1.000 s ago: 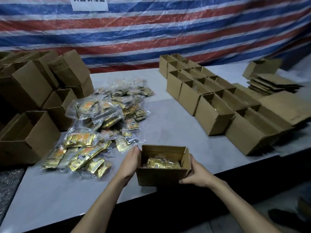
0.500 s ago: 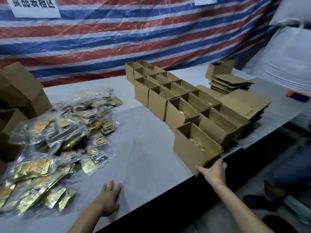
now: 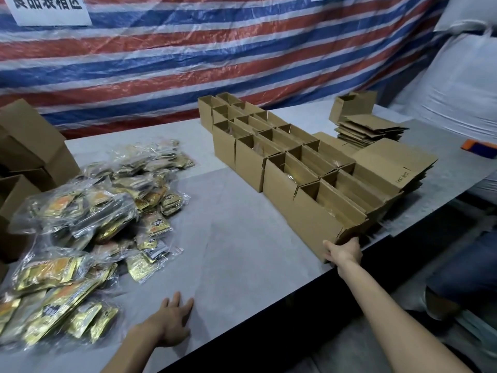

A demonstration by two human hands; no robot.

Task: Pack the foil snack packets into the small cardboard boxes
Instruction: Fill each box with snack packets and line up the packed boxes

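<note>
The nearest box (image 3: pixel 320 219) stands open-topped at the near end of the row of boxes (image 3: pixel 269 146), close to the front edge of the table (image 3: pixel 242 238). The right hand (image 3: pixel 343 251) grips its near corner, thumb on the front face and fingers wrapped round the side. What the box contains is hard to tell. The foil packets (image 3: pixel 88 224) lie heaped well to the left of it. The left hand (image 3: pixel 172 323) rests flat and spread on the table near that heap, holding nothing. The left hand is therefore likely the one to fetch packets, while the right handles boxes.
</note>
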